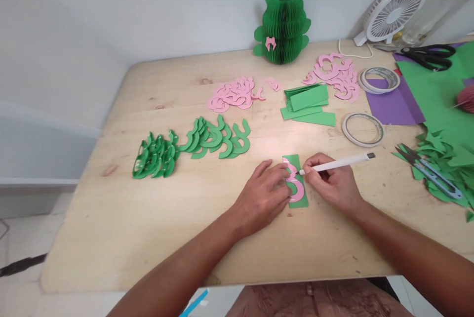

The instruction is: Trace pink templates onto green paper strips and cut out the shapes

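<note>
My left hand [262, 197] lies with fingers spread, pressing a curvy pink paper cutout [300, 191] flat onto a green paper strip [299, 204]. In my right hand [334, 183] is a white pen [342, 162], its dark tip at the right edge of the pink cutout. The fingertips of my left hand cover part of the cutout's left side. Beyond my hands lies a small stack of green paper strips [309, 99]. Left of it, wavy green cutouts [217, 137] overlap in a row beside a pile of folded green pieces [155, 156].
Pink cutouts form two piles, one at the middle [233, 95] and one farther right [338, 75]. A green honeycomb paper figure [284, 28] stands at the wall, near a white fan [394, 13]. Tape rolls [364, 129], black scissors [429, 55], thread snips [431, 174] and green scraps [450, 159] lie right.
</note>
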`<state>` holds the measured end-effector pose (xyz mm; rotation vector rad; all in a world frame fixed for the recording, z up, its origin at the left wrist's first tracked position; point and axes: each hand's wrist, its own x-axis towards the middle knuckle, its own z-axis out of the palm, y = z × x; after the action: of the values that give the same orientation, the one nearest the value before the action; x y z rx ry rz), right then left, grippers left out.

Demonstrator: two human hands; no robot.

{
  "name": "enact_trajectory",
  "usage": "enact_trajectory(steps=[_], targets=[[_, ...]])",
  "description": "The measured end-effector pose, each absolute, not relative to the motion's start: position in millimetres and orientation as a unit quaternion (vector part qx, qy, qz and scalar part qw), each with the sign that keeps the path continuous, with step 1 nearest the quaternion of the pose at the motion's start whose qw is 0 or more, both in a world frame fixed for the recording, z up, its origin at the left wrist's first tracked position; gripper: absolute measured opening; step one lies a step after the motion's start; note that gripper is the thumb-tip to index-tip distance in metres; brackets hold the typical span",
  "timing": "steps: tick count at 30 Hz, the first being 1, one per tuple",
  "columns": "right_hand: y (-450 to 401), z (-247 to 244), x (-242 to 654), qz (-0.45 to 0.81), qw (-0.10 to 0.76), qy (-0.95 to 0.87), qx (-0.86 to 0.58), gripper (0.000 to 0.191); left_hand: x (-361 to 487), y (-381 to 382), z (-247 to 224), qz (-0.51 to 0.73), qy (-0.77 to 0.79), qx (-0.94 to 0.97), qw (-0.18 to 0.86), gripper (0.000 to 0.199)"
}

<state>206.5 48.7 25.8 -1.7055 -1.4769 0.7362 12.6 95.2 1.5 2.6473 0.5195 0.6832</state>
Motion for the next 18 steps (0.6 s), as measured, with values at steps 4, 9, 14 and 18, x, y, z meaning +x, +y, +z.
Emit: enact_trajectory(steps=[4,9,14,18], targets=[[47.8,23.9,207.4,0.29,0.375,-0.578,-0.664,0.013,12.8,94.8,1.8,0.237,0.185,0.937,0.179,0.012],[46.8,21.6,208.7,0.293,0.372,-0.581,-0.662,0.013,13.3,95.1,1.6,0.248,0.183,0.935,0.175,0.01],[46.3,21.3,208.6,0.284,0.364,-0.59,-0.662,0.013,13.7,95.5,2.8,0.24,0.185,0.937,0.175,0.011],[46.9,23.6,207.7,0.284,0.367,-0.591,-0.66,0.014,14.2,95.1,4.2,0.241,0.188,0.936,0.173,0.013]])
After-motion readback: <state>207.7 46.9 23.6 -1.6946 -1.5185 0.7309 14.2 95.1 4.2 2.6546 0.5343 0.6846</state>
